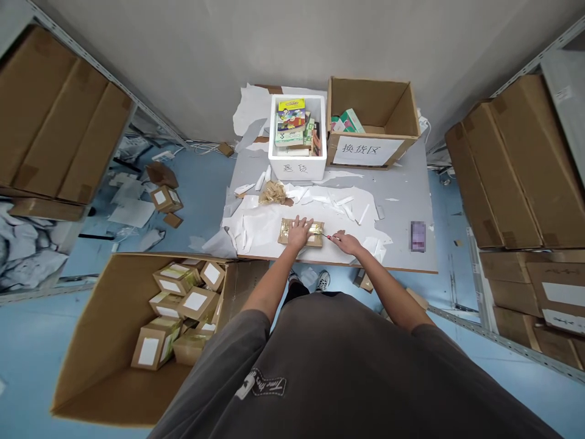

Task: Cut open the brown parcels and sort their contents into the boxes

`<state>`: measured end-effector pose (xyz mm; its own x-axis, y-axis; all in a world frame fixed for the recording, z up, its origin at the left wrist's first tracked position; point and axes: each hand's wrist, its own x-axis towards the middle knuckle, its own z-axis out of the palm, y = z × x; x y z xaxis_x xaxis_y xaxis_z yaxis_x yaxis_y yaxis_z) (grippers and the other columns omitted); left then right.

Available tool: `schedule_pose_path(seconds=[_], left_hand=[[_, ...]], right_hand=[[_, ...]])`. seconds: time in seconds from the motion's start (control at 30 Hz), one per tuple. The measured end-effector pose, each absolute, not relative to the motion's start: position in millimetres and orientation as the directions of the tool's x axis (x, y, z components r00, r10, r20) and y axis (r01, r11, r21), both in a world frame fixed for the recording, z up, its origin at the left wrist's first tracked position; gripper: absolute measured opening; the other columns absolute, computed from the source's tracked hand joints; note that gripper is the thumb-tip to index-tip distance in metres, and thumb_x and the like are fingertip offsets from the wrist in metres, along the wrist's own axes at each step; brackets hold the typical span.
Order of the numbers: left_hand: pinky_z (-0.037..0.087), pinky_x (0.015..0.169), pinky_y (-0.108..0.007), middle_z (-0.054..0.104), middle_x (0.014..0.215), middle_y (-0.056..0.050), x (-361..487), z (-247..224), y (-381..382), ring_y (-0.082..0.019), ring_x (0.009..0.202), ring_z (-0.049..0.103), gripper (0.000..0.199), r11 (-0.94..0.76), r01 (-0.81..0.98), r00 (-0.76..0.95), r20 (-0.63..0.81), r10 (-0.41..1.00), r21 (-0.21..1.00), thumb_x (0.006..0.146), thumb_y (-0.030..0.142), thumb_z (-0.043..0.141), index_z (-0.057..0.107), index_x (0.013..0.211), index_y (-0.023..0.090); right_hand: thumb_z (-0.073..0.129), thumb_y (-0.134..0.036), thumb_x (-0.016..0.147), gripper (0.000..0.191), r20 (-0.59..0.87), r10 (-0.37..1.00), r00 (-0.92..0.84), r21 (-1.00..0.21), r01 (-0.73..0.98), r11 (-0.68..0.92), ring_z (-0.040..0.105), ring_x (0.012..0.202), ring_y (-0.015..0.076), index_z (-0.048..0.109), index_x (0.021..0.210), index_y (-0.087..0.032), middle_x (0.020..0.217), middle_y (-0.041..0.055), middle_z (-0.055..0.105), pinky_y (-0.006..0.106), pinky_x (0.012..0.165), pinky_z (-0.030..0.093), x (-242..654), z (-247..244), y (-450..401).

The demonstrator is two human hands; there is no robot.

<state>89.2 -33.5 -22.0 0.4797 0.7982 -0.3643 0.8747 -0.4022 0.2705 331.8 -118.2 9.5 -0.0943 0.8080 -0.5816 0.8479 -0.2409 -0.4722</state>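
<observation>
A small brown cardboard parcel [283, 232], wrapped with shiny tape, lies flat near the front edge of the table. My left hand [299, 232] rests on top of it with fingers spread and flat. In my right hand [346, 242] is a slim tool with a red handle [331, 238], its thin dark tip touching the parcel's right end. Whether the tool is a knife or scissors is too small to tell. Torn white paper [260, 222] is spread under and around the parcel. Behind it sits a crumpled wad of brown tape [273, 192].
A white foam box [297, 169] holding books and an open cardboard box [402, 143] stand at the table's back. A blurred purple item [417, 236] lies on the right. At lower left, a large carton [86, 341] contains several parcels. Shelves with cartons [516, 164] flank both sides.
</observation>
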Motion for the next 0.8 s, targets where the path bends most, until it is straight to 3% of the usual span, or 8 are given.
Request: schedule_pose_path(seconds=[0.27,0.57,0.67,0.8], left_hand=[[0.014,0.137,-0.061,0.036,0.179,-0.015,79.9,-35.7,-43.6,-0.035,0.172,0.016,0.065,-0.465,0.827,0.549,-0.284,0.786,0.315,0.109,0.04,0.056,0.041,0.17,0.025],[0.014,0.137,-0.065,0.041,0.176,-0.014,78.5,-45.0,-45.0,-0.035,0.171,0.02,0.063,-0.452,0.816,0.552,-0.254,0.794,0.361,0.107,0.04,0.058,0.045,0.167,0.025],[0.017,0.137,-0.065,0.046,0.174,-0.013,76.8,-44.6,-45.7,-0.035,0.17,0.024,0.062,-0.438,0.823,0.54,-0.257,0.802,0.362,0.107,0.04,0.06,0.047,0.166,0.027],[0.018,0.137,-0.063,0.047,0.173,-0.014,74.2,-44.9,-47.8,-0.035,0.169,0.028,0.058,-0.417,0.823,0.528,-0.25,0.811,0.386,0.107,0.041,0.062,0.053,0.162,0.029]], right_hand=[[0.054,-0.05,0.113,0.034,-0.549,0.826,-0.128,-0.328,0.942,-0.073,0.066,0.123,0.0273,0.068,0.136,-0.029,0.129,0.009,0.074,0.031,0.097,0.047,327.2,7.7,-112.0],[0.045,-0.053,0.115,0.042,-0.505,0.855,-0.117,-0.176,0.984,0.03,0.068,0.119,0.0328,0.061,0.144,-0.028,0.134,0.017,0.069,0.035,0.092,0.049,313.7,2.9,-112.7],[0.046,-0.053,0.115,0.042,-0.503,0.864,-0.024,-0.148,0.987,-0.058,0.07,0.113,0.0322,0.06,0.144,-0.028,0.131,0.0173,0.071,0.035,0.09,0.05,331.9,3.7,-113.9],[0.041,-0.051,0.116,0.042,-0.472,0.831,0.294,-0.068,0.928,-0.367,0.073,0.1,0.0314,0.06,0.14,-0.023,0.119,0.0185,0.076,0.036,0.084,0.05,390.2,9.9,-122.9]])
